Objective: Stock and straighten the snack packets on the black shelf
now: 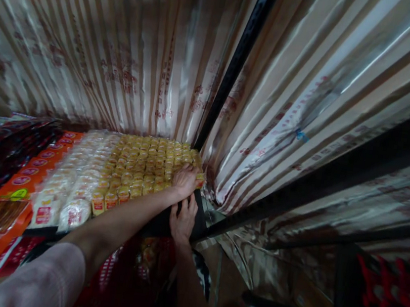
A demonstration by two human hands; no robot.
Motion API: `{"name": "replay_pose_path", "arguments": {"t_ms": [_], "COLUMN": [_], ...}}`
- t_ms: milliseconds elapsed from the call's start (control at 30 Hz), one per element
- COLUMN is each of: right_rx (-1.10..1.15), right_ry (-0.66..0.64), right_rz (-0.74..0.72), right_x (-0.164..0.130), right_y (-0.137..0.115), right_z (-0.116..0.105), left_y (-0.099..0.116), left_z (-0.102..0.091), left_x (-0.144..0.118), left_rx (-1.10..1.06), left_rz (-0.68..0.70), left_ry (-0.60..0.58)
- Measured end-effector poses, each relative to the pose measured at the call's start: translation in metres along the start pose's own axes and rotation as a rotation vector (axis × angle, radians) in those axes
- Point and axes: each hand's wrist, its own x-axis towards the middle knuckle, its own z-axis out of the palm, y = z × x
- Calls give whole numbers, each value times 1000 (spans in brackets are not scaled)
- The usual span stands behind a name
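Both my hands meet at the shelf's (166,226) right front corner: left hand (185,181) apparently clasping a yellow packet (199,177) to seat it in its row, right hand (182,219) gripping the edge for support.

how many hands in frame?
2. Left hand rests on the yellow snack packs at the shelf's right end; right hand grips the dark shelf edge just below it.

No text can be read. Red print on the striped wrapped cartons (132,75) at 12 o'clock is blurred past reading. Labels on the yellow packets (144,163) and orange packs (3,213) at 9 o'clock show only colour patches, no legible characters
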Motion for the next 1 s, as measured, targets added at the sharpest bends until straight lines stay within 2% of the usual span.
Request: {"name": "replay_pose_path", "arguments": {"t_ms": [167,433,700,800,867,1000], "right_rx": [-14,23,97,150,194,251], "right_ry": [-16,46,84,135,167,236], "right_rz": [7,-51,-8,-17,-62,-67], "right_x": [-1,-2,-3,-3,-2,-3], "right_y": [1,2,6,8,9,8], "right_z": [1,2,3,3,3,2], "left_y": [1,5,9,10,6,-9], "left_z": [8,17,13,4,-4,-21], "left_x": [3,7,-2,-19,-40,-113], "left_rx": [115,260,216,119,34,-156], "left_rz": [64,11,66,81,101,157], "left_ry": [7,-27,70,140,187,239]}}
